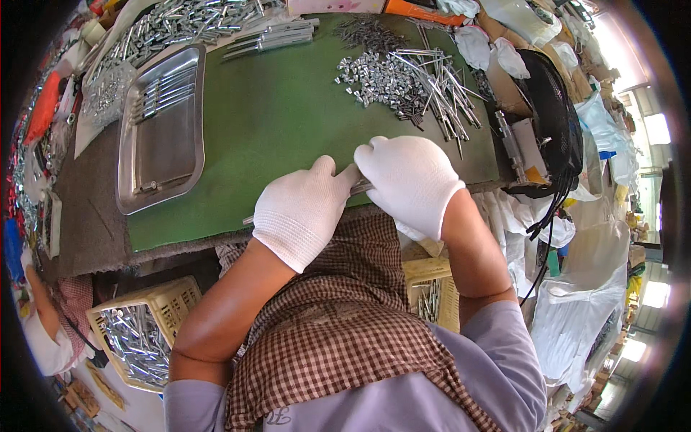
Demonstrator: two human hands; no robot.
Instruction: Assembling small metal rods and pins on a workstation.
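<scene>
Both my hands wear white knit gloves and meet at the near edge of a green work mat point(266, 108). My left hand point(301, 209) is closed round a thin metal rod point(361, 187), whose end sticks out beside the wrist. My right hand point(410, 176) grips the same rod at its other end, fingers bent and pressed together. Its fingertips and the rod's far end are hidden by the glove. Beyond my right hand lie a heap of small silver metal sleeves point(378, 81) and a loose bundle of long thin rods point(446, 93).
At left a steel tray point(162, 158) holds several slim metal rods in a row. Thicker metal tubes point(270, 39) and dark small parts point(367, 32) lie at the back. A cream crate point(176, 302) of metal parts stands below left. A black mesh basket point(551, 108) is at right.
</scene>
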